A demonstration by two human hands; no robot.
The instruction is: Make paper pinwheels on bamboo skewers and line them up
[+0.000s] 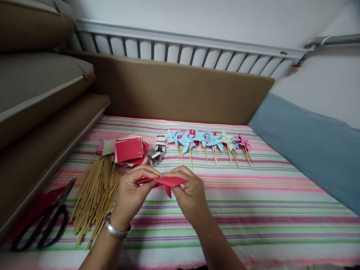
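Observation:
Between my two hands is a red paper pinwheel [170, 182], its folded blades pointing outward and one hanging down. My left hand [137, 183], with a silver bracelet at the wrist, pinches its left side. On the right side, my right hand [188, 187] grips the paper with fingers closed. The end of a wooden stick [158, 174] shows at the fingertips behind the paper; most of it is hidden. Just beyond my left hand lie red paper squares [129, 150] in a stack and small open boxes [160, 144].
Finished pinwheels [215, 140] in several colours lie in a row farther back. Many wooden sticks [97, 191] are heaped at left, beside black-handled scissors [53, 221]. Brown cushions [42, 108] border the left, a brown board [174, 92] the back, on a striped cloth [253, 225].

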